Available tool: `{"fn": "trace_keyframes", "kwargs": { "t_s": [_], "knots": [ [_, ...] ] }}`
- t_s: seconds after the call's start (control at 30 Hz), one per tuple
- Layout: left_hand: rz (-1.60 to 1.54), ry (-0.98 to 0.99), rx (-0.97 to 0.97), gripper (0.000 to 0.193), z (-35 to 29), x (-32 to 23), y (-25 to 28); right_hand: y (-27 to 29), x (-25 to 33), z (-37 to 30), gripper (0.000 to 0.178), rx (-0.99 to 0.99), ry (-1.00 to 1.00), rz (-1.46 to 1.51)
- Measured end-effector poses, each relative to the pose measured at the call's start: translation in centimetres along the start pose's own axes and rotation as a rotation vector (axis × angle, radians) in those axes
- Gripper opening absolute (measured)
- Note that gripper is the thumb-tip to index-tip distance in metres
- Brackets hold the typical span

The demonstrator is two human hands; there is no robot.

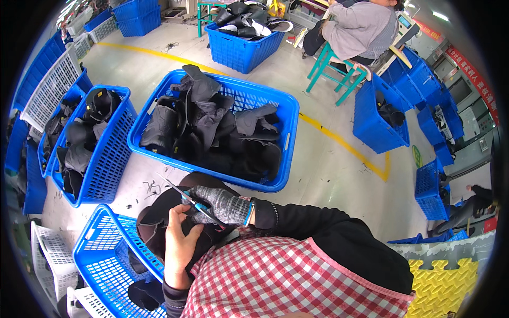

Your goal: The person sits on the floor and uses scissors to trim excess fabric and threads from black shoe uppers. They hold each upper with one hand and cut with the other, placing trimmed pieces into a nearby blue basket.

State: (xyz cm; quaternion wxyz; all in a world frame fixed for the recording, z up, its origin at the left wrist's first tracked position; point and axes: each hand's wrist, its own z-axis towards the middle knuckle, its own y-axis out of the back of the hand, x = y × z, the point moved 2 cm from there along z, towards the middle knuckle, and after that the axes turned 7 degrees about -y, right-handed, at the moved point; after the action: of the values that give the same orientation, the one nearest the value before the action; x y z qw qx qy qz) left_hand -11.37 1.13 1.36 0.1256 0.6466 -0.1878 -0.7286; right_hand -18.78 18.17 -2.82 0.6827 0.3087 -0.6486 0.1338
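Observation:
My bare left hand (pixel 180 244) grips a black shoe upper (pixel 152 214) over my lap, with thumb and fingers closed on its edge. A grey knitted glove covers my right hand (pixel 222 204), which is closed around a pair of scissors (pixel 199 205) with blue on the handle. Their thin blades point up and left, above the upper and close to my left fingertips. Whether the blades touch the upper I cannot tell. Just beyond my hands stands a large blue basket (pixel 289 143) holding several dark grey and black shoe uppers (pixel 204 119).
Another blue basket (pixel 111 153) of uppers stands at left; a blue basket (pixel 101 254) with a few dark pieces sits by my left arm. Dark scraps (pixel 154 186) litter the floor. Far right, a person (pixel 360 32) sits on a green stool (pixel 336 74) near more baskets.

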Motion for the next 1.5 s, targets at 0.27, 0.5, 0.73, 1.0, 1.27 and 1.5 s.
{"fn": "trace_keyframes", "kwargs": {
  "t_s": [0.27, 0.5, 0.73, 1.0, 1.27, 1.5],
  "knots": [
    [-0.013, -0.021, -0.008, 0.055, -0.2, 0.0, -0.3, 0.0, -0.2, -0.1, 0.06, -0.012, 0.05, 0.064],
    [-0.103, 0.136, -0.124, 0.059, -1.8, -0.8, 0.3, 0.4, 0.6, -0.1, 0.051, 0.017, -0.018, 0.061],
    [0.212, 0.031, -0.116, 0.036, -3.8, -1.4, 1.0, -0.1, -0.3, 0.1, 0.055, -0.024, -0.011, 0.125],
    [0.462, -0.067, -0.198, 0.023, -1.7, -4.1, 6.2, -1.8, 3.3, 2.4, 0.042, 0.161, -0.229, 0.756],
    [0.377, 0.01, -0.23, 0.029, -0.1, 1.5, 5.4, -2.7, 0.6, 2.4, 0.025, -0.105, -0.241, 0.517],
    [0.014, 0.148, -0.26, 0.029, 1.4, 6.5, 6.0, -1.9, -2.0, 0.4, 0.036, 0.056, -0.378, 0.619]
  ]
}}
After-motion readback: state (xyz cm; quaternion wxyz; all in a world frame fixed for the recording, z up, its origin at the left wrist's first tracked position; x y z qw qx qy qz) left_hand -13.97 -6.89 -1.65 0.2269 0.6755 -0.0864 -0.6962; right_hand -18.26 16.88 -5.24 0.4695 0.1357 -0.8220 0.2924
